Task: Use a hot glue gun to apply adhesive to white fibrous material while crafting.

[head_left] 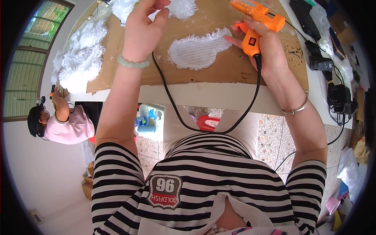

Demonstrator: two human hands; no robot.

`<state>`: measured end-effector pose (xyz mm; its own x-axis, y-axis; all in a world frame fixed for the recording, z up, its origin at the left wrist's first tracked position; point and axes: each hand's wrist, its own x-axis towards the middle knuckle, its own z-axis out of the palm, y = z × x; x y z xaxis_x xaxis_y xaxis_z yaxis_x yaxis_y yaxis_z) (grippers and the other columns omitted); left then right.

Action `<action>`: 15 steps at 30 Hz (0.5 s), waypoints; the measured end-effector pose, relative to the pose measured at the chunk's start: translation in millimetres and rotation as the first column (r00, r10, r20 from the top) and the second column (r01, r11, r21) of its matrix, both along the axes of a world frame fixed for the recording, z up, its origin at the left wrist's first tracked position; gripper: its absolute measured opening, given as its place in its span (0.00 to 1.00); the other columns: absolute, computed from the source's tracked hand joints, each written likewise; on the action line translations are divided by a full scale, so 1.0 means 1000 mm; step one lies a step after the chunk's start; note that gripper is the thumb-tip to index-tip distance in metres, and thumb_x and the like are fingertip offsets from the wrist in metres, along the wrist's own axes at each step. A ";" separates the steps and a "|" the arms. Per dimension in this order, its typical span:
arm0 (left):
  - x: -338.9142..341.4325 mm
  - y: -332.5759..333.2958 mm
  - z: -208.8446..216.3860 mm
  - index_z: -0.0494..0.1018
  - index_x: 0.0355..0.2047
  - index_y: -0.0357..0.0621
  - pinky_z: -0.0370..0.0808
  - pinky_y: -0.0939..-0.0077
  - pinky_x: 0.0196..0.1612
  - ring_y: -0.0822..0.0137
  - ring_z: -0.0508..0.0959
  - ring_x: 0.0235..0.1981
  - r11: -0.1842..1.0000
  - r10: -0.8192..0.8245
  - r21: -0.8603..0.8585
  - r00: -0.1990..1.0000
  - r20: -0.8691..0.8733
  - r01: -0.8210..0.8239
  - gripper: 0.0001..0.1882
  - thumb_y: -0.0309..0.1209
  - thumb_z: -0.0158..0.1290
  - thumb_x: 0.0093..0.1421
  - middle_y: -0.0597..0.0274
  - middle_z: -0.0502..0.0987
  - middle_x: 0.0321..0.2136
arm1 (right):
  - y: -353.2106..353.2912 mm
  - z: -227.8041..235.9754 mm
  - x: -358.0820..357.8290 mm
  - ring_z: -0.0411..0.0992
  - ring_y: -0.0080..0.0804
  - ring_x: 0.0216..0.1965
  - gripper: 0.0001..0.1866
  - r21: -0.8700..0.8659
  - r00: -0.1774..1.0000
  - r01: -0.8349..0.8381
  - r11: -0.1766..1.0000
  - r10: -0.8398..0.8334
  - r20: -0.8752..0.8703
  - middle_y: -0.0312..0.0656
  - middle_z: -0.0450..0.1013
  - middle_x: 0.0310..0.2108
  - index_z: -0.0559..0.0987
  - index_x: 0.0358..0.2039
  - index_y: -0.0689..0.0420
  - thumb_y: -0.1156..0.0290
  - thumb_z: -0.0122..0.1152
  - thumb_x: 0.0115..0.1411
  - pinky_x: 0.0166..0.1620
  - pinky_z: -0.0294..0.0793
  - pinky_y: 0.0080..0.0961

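Observation:
My right hand (266,43) grips an orange hot glue gun (254,11) by its handle, with a finger near the trigger and the nozzle end toward the far left. A black cord (256,84) hangs from the handle, loops over my lap and back up past my left wrist. My left hand (150,17) is at the far edge of view, over a piece of white shaggy fabric (182,8). Its visible thumb and finger are apart, with nothing seen between them; the other fingers are cut off or hidden. Between my hands a white fringed, ribbed piece (199,51) lies flat on cardboard.
Brown cardboard (235,72) covers much of the white table (203,91). White fluffy pieces (84,56) are heaped at the left. Black adapters and cables (338,96) lie at the right edge. A co-worker in pink (72,127) is at the left. Below stands a red plastic item (207,122).

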<state>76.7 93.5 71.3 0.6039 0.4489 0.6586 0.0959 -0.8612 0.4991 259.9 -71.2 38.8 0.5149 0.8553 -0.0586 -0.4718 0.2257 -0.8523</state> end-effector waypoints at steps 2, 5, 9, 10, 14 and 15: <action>-0.016 0.000 0.004 0.73 0.43 0.41 0.70 0.83 0.42 0.76 0.74 0.36 0.976 0.077 -0.211 0.993 0.090 -0.056 0.13 0.17 0.51 0.57 0.68 0.75 0.32 | -0.001 0.001 0.004 0.72 0.32 0.41 0.16 0.029 0.999 -0.030 0.999 0.030 0.019 0.46 0.71 0.38 0.67 0.48 0.68 0.71 0.46 0.63 0.52 0.74 0.42; -0.039 -0.025 -0.013 0.74 0.36 0.38 0.72 0.78 0.37 0.68 0.77 0.33 0.975 0.132 -0.190 0.989 0.062 -0.118 0.08 0.20 0.53 0.54 0.60 0.78 0.32 | -0.008 0.003 0.003 0.72 0.32 0.41 0.16 0.056 0.996 -0.040 0.998 0.035 0.084 0.45 0.72 0.37 0.69 0.47 0.66 0.70 0.48 0.62 0.52 0.74 0.40; -0.066 -0.071 -0.032 0.76 0.33 0.39 0.73 0.72 0.41 0.60 0.77 0.35 0.992 0.117 -0.031 0.977 -0.180 -0.125 0.07 0.23 0.57 0.52 0.58 0.79 0.33 | -0.011 0.006 -0.003 0.72 0.31 0.41 0.15 0.065 0.965 -0.140 0.988 0.121 0.231 0.44 0.73 0.37 0.71 0.45 0.66 0.70 0.49 0.61 0.49 0.76 0.37; -0.068 -0.077 -0.035 0.76 0.33 0.39 0.73 0.72 0.41 0.60 0.77 0.35 0.990 0.129 -0.034 0.977 -0.170 -0.137 0.07 0.23 0.57 0.52 0.58 0.79 0.33 | -0.012 0.008 -0.005 0.73 0.31 0.41 0.14 0.027 0.926 -0.214 0.976 0.194 0.323 0.44 0.73 0.37 0.72 0.43 0.65 0.69 0.49 0.61 0.47 0.76 0.35; -0.068 -0.099 -0.045 0.75 0.37 0.41 0.71 0.60 0.48 0.52 0.75 0.43 0.979 0.039 0.202 0.980 -0.197 0.002 0.14 0.27 0.60 0.48 0.56 0.78 0.38 | -0.020 0.013 -0.016 0.73 0.29 0.41 0.13 -0.121 0.784 -0.341 0.932 0.354 0.510 0.43 0.73 0.37 0.74 0.41 0.63 0.68 0.52 0.61 0.42 0.75 0.28; -0.066 -0.103 -0.046 0.75 0.39 0.41 0.70 0.56 0.50 0.50 0.74 0.46 0.982 0.019 0.187 0.978 -0.206 0.020 0.17 0.28 0.61 0.48 0.55 0.77 0.41 | -0.021 0.014 -0.018 0.72 0.27 0.39 0.12 -0.156 0.783 -0.341 0.927 0.372 0.498 0.41 0.73 0.36 0.74 0.41 0.63 0.68 0.54 0.61 0.40 0.74 0.25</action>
